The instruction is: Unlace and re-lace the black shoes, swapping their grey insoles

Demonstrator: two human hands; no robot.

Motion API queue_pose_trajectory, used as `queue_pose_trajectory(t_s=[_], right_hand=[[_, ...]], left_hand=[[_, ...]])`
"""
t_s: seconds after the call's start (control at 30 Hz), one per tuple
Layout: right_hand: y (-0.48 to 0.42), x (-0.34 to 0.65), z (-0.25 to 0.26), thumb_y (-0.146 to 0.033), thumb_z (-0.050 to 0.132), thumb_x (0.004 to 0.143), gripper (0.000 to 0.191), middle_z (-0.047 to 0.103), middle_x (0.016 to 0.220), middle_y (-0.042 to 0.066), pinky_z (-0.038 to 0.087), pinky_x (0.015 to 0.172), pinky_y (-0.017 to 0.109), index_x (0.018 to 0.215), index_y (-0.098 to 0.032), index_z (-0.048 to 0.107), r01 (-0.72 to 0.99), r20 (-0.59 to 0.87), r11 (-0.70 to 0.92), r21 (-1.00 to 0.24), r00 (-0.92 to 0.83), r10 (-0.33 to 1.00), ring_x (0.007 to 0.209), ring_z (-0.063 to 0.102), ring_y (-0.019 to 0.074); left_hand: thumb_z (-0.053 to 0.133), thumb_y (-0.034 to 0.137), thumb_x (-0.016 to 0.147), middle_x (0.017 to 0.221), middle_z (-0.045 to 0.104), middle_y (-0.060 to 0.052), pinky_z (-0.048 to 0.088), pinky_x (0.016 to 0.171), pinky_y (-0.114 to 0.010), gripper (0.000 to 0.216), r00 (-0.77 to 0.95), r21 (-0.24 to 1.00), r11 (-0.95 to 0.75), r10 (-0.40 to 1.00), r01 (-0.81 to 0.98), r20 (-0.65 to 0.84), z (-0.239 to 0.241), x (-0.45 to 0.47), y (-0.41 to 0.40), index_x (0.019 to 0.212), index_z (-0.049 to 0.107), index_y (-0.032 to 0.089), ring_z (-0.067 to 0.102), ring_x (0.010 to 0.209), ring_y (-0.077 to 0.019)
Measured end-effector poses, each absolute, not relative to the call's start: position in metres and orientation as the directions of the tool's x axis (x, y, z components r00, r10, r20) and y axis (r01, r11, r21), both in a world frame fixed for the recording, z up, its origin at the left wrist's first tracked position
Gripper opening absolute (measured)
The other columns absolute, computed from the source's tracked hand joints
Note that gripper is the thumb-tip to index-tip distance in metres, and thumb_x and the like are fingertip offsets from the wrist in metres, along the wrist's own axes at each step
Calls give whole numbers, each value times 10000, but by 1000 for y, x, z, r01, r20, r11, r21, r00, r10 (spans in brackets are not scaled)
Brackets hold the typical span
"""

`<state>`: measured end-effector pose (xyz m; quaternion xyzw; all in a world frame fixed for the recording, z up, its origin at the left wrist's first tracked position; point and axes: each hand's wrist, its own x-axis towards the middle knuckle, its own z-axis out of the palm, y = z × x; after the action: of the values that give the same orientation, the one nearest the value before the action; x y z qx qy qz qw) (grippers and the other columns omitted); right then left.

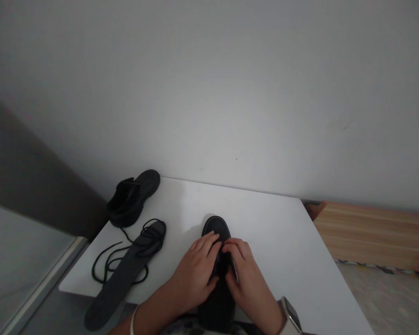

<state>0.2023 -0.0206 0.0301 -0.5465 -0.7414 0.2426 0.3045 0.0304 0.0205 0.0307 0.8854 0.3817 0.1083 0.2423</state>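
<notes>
A black shoe (216, 228) lies toe-away on the white table (282, 242) right in front of me. My left hand (195, 274) rests over its left side, fingers curled onto the lacing area. My right hand (244, 279) covers the right side, fingertips pinched at the same spot; a watch (290, 316) sits on that wrist. Both hands hide the middle of the shoe, and what the fingertips pinch there is too dark to make out.
A second black shoe (132, 197) sits at the table's far left corner. A dark insole (122, 274) lies diagonally over the left edge with a loose black lace (125, 253) tangled across it. A wall stands behind; wooden boards (373, 232) lie at the right.
</notes>
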Motion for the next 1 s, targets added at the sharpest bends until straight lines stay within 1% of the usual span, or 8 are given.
queue_pose_trajectory(t_s=[0.23,0.37,0.43,0.5,0.57,0.63,0.77,1.0], right_hand=[[-30,207,33,55,454,831,366,509,1233,109,453,1037,428,1090,-197,512,644,213,291,-708,-199,957,1187,485,238],[-33,203,51,-4,495,908,226,617,1077,65,498,919,336,991,-195,585,636,175,357,-685,-332,927,1034,577,204],[-32,197,63,-43,524,936,191,677,992,33,512,841,275,939,-194,640,649,77,414,-639,-482,873,936,628,176],[-28,189,71,-82,568,942,173,733,966,23,523,771,236,912,-190,699,719,-137,464,-517,-605,784,873,683,162],[-24,180,74,-85,592,927,182,775,950,44,533,700,234,892,-173,747,787,-354,498,-365,-612,707,827,730,180],[-20,170,73,-54,575,914,225,794,919,83,538,654,254,888,-149,777,819,-452,509,-263,-571,685,807,755,218],[-18,156,64,21,525,873,298,793,880,165,535,590,278,963,-77,792,858,-459,479,-182,-506,731,766,770,266],[-15,144,52,79,549,806,333,793,803,166,508,493,276,891,-102,815,899,-433,416,-135,-431,791,661,761,257]], left_hand=[[546,26,662,1517,448,-170,351,1192,-474,749,670,459,-584,742,669,-33,30,33,29,1405,505,120,398,1418,-332],[582,59,721,1531,439,-187,367,1175,-504,719,691,435,-605,721,667,-55,34,35,29,1431,490,131,405,1416,-353],[586,115,806,1521,456,-210,388,1156,-525,622,700,410,-619,711,670,-69,37,39,29,1423,507,125,422,1410,-369],[555,105,858,1517,470,-219,425,1129,-526,554,692,365,-621,715,693,-98,41,42,30,1411,526,123,433,1411,-373],[551,62,856,1516,478,-224,476,1086,-523,534,688,335,-623,717,707,-117,44,42,31,1387,554,117,442,1409,-387],[596,69,844,1506,500,-208,523,1034,-527,456,705,345,-641,704,685,-92,44,39,32,1293,635,137,451,1400,-407],[605,175,922,1432,606,-116,519,1054,-501,199,721,395,-659,693,640,-11,41,32,35,1056,747,212,497,1379,-354],[483,210,1011,1266,725,-75,538,1023,-409,245,592,444,-547,805,710,46,39,36,37,1142,689,203,619,1255,-260]])
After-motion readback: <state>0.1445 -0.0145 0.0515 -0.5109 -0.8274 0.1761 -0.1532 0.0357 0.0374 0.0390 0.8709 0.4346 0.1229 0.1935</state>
